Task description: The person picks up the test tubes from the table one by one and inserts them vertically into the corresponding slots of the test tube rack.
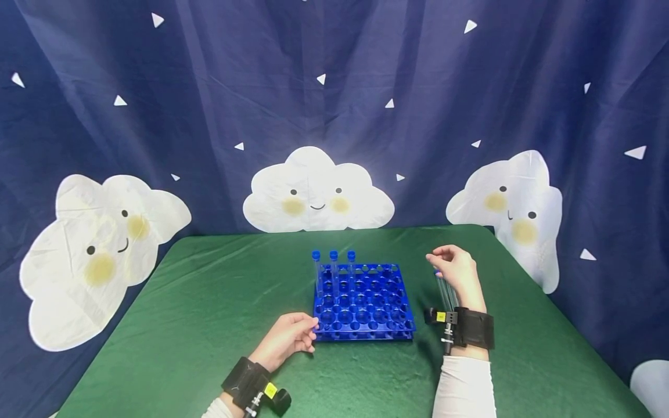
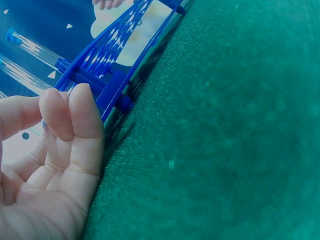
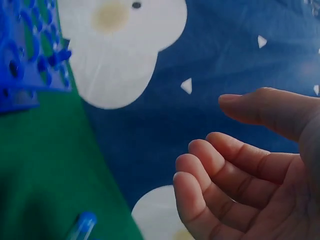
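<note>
A blue test tube rack (image 1: 364, 332) stands on the green table, and three clear test tubes with blue caps (image 1: 333, 255) are upright in its back left part. My left hand (image 1: 287, 338) pinches the rack's front left corner between thumb and finger; the left wrist view shows the fingertips (image 2: 80, 107) at the rack's edge (image 2: 112, 92). To the right of the rack, my right hand (image 1: 459, 270) hovers over more test tubes (image 1: 444, 290), partly hidden by the hand and wrist. Nothing lies between its curved fingers (image 3: 200, 177) and thumb. One blue cap (image 3: 87, 218) shows below it.
The green cloth (image 1: 209, 302) covers the table. Behind it hangs a dark blue curtain (image 1: 355, 128) with white clouds and triangles. A camera on a strap (image 1: 473, 329) sits on the right wrist, close to the loose tubes; another strap (image 1: 244, 381) is on the left wrist.
</note>
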Demonstrator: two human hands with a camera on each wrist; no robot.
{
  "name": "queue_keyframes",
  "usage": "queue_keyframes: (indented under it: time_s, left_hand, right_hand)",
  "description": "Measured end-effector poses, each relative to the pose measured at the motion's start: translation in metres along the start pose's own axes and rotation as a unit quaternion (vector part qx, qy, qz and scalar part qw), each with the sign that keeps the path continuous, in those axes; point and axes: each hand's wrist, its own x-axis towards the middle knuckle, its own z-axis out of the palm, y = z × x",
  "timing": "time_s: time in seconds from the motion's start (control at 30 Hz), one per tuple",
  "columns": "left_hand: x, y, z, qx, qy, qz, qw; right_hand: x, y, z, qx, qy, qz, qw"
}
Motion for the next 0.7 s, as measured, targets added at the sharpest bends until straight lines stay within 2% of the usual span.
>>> queue_keyframes:
  time_s: [0.27, 0.53, 0.7]
  left_hand:
    - [0.000, 0.000, 0.000, -0.003, 0.000, -0.002, 1.0000]
    - [0.000, 0.000, 0.000, -0.001, 0.003, -0.002, 1.0000]
    - [0.000, 0.000, 0.000, 0.000, 0.002, -0.002, 1.0000]
  right_hand:
    - [0.000, 0.021, -0.001, -0.028, -0.012, 0.034, 0.999]
    - [0.002, 0.039, 0.004, -0.048, 0.022, 0.107, 0.993]
    - [0.002, 0.047, 0.010, -0.067, 0.000, 0.129, 0.989]
